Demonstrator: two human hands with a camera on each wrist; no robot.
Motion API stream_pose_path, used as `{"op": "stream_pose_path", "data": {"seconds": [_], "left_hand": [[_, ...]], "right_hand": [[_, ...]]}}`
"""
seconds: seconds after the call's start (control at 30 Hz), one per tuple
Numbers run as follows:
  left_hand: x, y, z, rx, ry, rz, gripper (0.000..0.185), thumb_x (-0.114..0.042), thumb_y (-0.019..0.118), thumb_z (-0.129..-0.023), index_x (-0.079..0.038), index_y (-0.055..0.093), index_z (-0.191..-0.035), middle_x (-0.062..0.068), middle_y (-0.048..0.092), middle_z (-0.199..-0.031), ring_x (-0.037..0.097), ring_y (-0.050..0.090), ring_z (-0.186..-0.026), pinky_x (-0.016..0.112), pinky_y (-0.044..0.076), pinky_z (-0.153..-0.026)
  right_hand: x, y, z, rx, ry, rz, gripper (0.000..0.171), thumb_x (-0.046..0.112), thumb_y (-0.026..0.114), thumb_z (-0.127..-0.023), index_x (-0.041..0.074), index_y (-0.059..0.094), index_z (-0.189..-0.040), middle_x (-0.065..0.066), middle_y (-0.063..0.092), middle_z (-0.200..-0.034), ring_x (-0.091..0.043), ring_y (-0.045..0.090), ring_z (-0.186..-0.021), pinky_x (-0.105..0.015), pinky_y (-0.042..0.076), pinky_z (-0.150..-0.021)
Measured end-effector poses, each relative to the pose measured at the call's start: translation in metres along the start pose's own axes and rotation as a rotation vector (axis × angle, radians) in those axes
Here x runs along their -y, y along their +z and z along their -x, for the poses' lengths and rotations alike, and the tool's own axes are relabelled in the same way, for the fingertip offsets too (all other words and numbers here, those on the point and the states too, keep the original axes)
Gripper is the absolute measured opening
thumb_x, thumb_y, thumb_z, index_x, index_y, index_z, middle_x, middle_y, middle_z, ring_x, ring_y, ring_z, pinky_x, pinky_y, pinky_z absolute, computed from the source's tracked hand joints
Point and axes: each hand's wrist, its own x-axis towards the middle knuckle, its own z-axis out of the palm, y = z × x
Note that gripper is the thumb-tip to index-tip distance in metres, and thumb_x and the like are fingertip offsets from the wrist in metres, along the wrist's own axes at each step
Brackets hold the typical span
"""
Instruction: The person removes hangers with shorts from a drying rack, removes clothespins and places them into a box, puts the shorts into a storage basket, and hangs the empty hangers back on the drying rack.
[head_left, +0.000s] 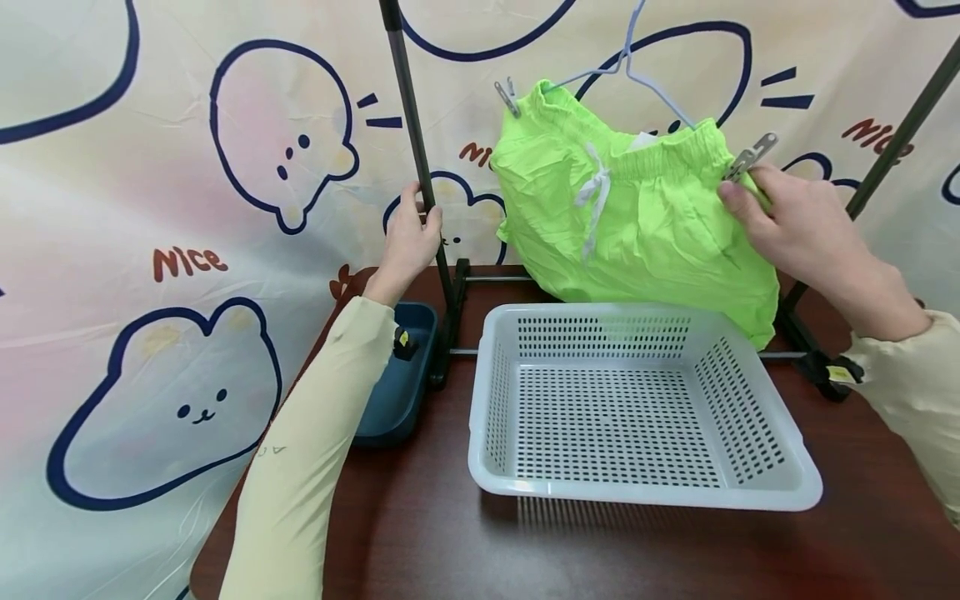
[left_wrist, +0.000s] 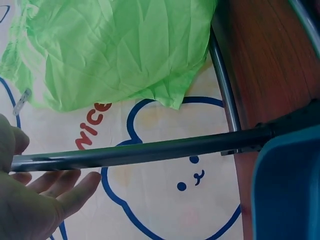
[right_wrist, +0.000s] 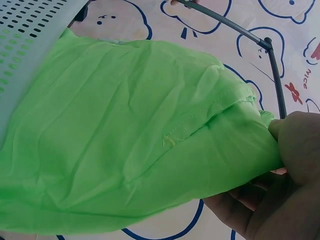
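Head view, R hand (head_left: 806,223) pinching grn shorts (head_left: 637,217) behind wht basket (head_left: 645,494), L hand (head_left: 407,237) gripping pole (head_left: 408,100) nr tub (head_left: 390,407)

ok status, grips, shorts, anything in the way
Left grip around rack pole. Right grip holding green shorts, hung on hanger. Basket in front, may crowd them.

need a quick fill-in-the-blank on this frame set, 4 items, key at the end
1. The right grip holds a bright ____ garment.
2. The person's ____ grip is on the dark pole.
3. The drawstring at the garment's waist is ____ in colour.
4. In the head view, the perforated basket lies to the ____ of the teal bin.

Missing words: green; left; white; right.
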Motion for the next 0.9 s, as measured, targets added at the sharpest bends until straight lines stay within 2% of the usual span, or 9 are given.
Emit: {"op": "stream_pose_path", "data": {"seconds": [0.17, 0.33, 0.5, 0.6, 0.9], "left_hand": [[-0.003, -0.003, -0.004, 0.012, 0.007, 0.005, 0.044, -0.025, 0.044, -0.105, -0.012, 0.033, -0.145, 0.016, 0.061, -0.124, 0.026, 0.063, -0.106, 0.042, 0.054, -0.086], [-0.003, -0.002, -0.007, -0.035, 0.001, -0.024, 0.035, -0.027, 0.045, -0.105, -0.01, 0.045, -0.135, 0.015, 0.065, -0.115, 0.027, 0.065, -0.099, 0.04, 0.053, -0.083], [0.0, -0.002, -0.009, -0.055, -0.01, -0.05, 0.029, -0.028, 0.044, -0.105, -0.008, 0.052, -0.125, 0.014, 0.067, -0.113, 0.026, 0.065, -0.097, 0.039, 0.052, -0.081], [0.001, -0.002, -0.01, -0.045, -0.022, -0.062, 0.029, -0.028, 0.044, -0.105, -0.009, 0.052, -0.124, 0.013, 0.067, -0.115, 0.026, 0.064, -0.096, 0.039, 0.052, -0.082], [0.0, -0.004, -0.012, -0.014, -0.065, -0.098, 0.029, -0.03, 0.043, -0.105, -0.012, 0.05, -0.126, 0.012, 0.066, -0.116, 0.025, 0.06, -0.091, 0.036, 0.05, -0.076]], "right_hand": [[0.001, 0.001, -0.002, -0.007, 0.025, -0.013, 0.04, 0.037, 0.04, -0.105, 0.003, 0.054, -0.091, -0.006, 0.036, -0.059, -0.02, 0.032, -0.051, -0.03, 0.025, -0.047], [0.003, 0.003, -0.004, -0.011, 0.035, -0.03, 0.042, 0.037, 0.04, -0.105, 0.0, 0.057, -0.097, -0.006, 0.035, -0.059, -0.022, 0.032, -0.054, -0.031, 0.025, -0.049], [0.002, 0.006, -0.003, -0.022, 0.027, -0.024, 0.044, 0.035, 0.038, -0.106, 0.001, 0.051, -0.083, -0.005, 0.034, -0.056, -0.019, 0.029, -0.047, -0.029, 0.024, -0.043], [0.001, 0.008, -0.004, -0.061, 0.015, -0.022, 0.045, 0.034, 0.038, -0.106, 0.002, 0.047, -0.076, -0.006, 0.034, -0.055, -0.017, 0.028, -0.045, -0.026, 0.023, -0.041], [0.0, 0.012, -0.006, -0.217, -0.057, -0.026, 0.04, 0.026, 0.044, -0.105, -0.007, 0.06, -0.089, -0.009, 0.04, -0.055, -0.007, 0.027, -0.042, -0.019, 0.021, -0.039]]}}
